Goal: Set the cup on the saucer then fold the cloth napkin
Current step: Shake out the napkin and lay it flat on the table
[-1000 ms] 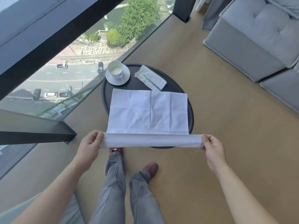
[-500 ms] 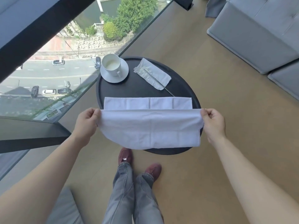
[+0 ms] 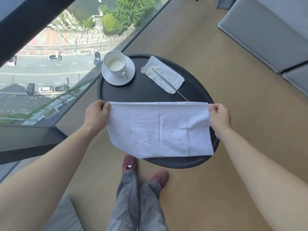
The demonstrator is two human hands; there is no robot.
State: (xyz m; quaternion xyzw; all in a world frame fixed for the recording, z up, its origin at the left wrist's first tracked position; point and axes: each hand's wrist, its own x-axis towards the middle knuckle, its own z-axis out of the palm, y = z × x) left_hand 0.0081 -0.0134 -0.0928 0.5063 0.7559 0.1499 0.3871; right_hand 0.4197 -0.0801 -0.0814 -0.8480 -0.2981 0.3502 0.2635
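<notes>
A white cup stands on a white saucer at the far left of the round black table. The white cloth napkin lies across the near half of the table, doubled over, its top layer almost meeting the far edge underneath. My left hand pinches the napkin's far left corner. My right hand pinches the far right corner. Both hands hold the cloth taut between them.
A crumpled paper packet with a thin metal utensil lies at the table's far right. A floor-to-ceiling glass window runs along the left. A grey sofa stands at the right. My shoes are just under the table's near edge.
Both hands carried the napkin's near edge up and away over the table, folding the cloth in half. The upper layer now nearly covers the lower one.
</notes>
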